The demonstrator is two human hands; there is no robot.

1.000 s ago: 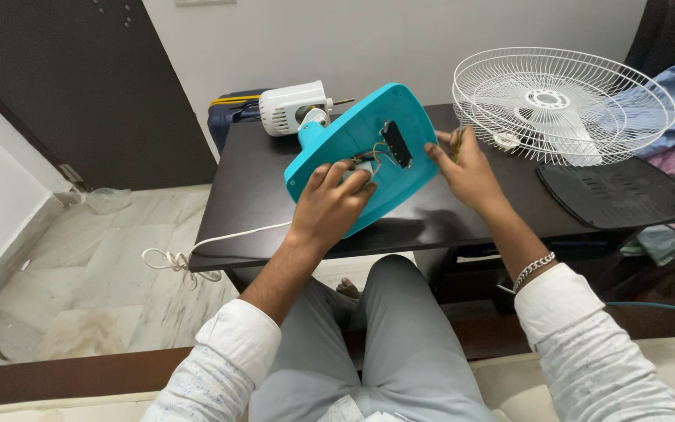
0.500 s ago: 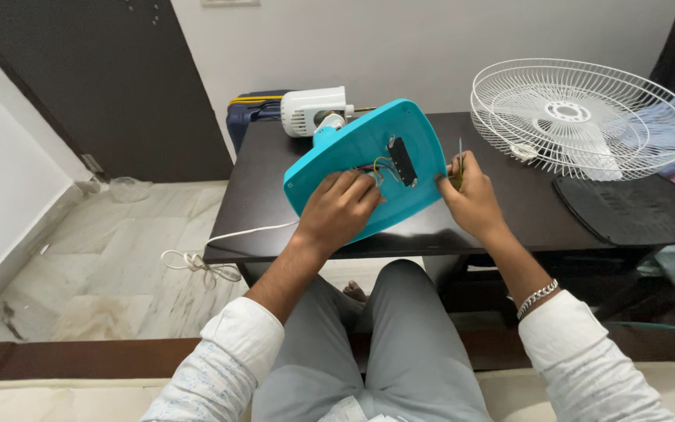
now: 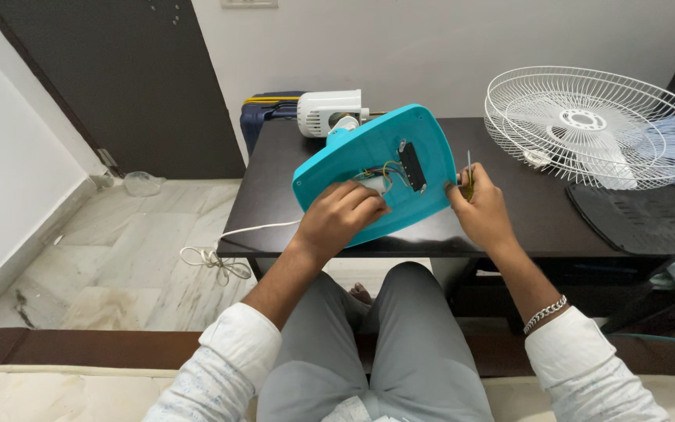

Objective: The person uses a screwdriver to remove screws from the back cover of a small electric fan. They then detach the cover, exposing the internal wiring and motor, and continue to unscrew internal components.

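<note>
A turquoise fan base (image 3: 423, 141) stands tilted on the dark table (image 3: 275, 211), its underside toward me, with a black switch block (image 3: 412, 166) and coloured wires (image 3: 380, 170) showing. My left hand (image 3: 341, 216) presses on the lower underside, fingers at a small white part by the wires. My right hand (image 3: 482, 209) grips the base's right edge and holds a thin screwdriver (image 3: 469, 170) with its shaft pointing up. The white motor housing (image 3: 330, 112) lies behind the base.
A white wire fan guard (image 3: 599, 125) lies at the table's back right, with a black base cover (image 3: 642, 215) in front of it. A white power cord (image 3: 220, 254) hangs to the marble floor at left. A dark blue suitcase (image 3: 263, 113) stands behind the table.
The view has shifted, so everything sits further right and lower in frame. My left fingers have curled closer over the wires. My right hand keeps its grip on the base edge with the screwdriver.
</note>
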